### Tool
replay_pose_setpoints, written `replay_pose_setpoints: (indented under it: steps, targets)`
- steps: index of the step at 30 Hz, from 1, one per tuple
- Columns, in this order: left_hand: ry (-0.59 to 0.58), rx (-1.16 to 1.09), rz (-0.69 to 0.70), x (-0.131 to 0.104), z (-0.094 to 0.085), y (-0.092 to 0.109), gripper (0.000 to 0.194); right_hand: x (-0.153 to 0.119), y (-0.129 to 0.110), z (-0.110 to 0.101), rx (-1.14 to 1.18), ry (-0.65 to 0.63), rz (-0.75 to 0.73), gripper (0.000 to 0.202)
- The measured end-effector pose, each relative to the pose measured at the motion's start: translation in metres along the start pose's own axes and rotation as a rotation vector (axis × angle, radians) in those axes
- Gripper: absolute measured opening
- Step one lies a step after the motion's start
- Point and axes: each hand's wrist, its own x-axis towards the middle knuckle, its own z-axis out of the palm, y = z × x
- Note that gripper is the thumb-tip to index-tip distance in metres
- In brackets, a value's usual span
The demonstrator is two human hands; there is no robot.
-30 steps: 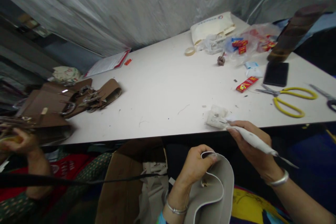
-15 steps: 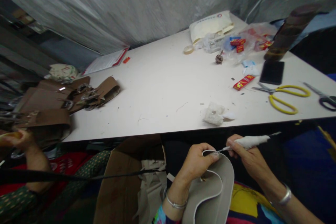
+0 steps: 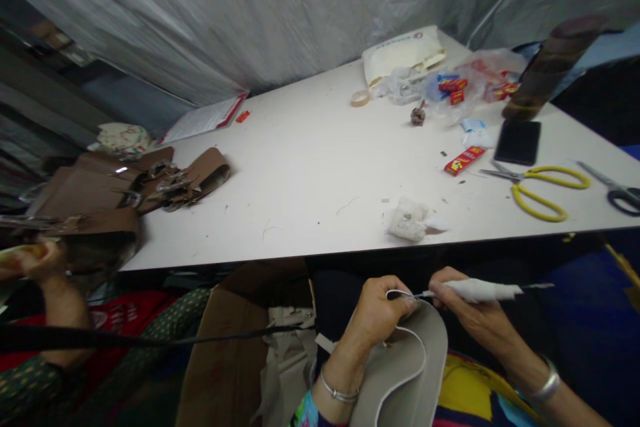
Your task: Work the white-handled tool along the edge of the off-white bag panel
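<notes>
My left hand is closed on the upper edge of a grey-beige leather bag piece, thumb on top. The piece curls in folds over my lap, its cut edges pale. In my closed right hand is a thin metal-tipped tool with a white-wrapped handle. Its narrow tip points left and reaches the edge of the piece beside my left thumb; whether it touches or enters the leather I cannot tell. A thin metal end also sticks out of the handle on the right.
The white table bears a whitish wad, yellow-handled scissors, black-handled scissors, a phone, a dark bottle and a tape roll. Brown bags lie left, near a co-worker's hand. A cardboard box holds beige pieces.
My right hand and the tool have dropped slightly, and the tool lies more level. My left hand keeps its hold on the bag piece. The co-worker's hand has shifted a little.
</notes>
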Motion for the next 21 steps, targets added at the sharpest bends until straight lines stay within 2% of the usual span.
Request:
replay_pose_setpoints:
  steps: [5, 9, 11, 16, 19, 21]
  targets:
    - [-0.003, -0.013, -0.007, 0.002, -0.001, -0.001, 0.016, 0.008, -0.009, 0.009, 0.028, 0.019, 0.020, 0.045]
    - [0.003, -0.067, -0.007, 0.004, -0.005, 0.000, 0.016, 0.013, -0.019, 0.016, -0.008, -0.022, -0.021, 0.043]
    - [0.004, -0.099, -0.015, 0.005, -0.007, 0.000, 0.017, 0.015, -0.019, 0.016, 0.005, -0.003, -0.025, 0.044]
    - [0.072, -0.152, -0.027, 0.007, -0.010, -0.006, 0.022, 0.025, -0.011, 0.009, 0.027, 0.178, -0.008, 0.043]
    - [0.132, -0.189, -0.013, 0.010, -0.015, -0.009, 0.024, 0.036, -0.014, 0.002, -0.057, 0.344, -0.126, 0.037]
    - [0.177, -0.225, -0.009, 0.012, -0.021, -0.011, 0.027, 0.044, -0.018, -0.001, -0.109, 0.399, -0.230, 0.034]
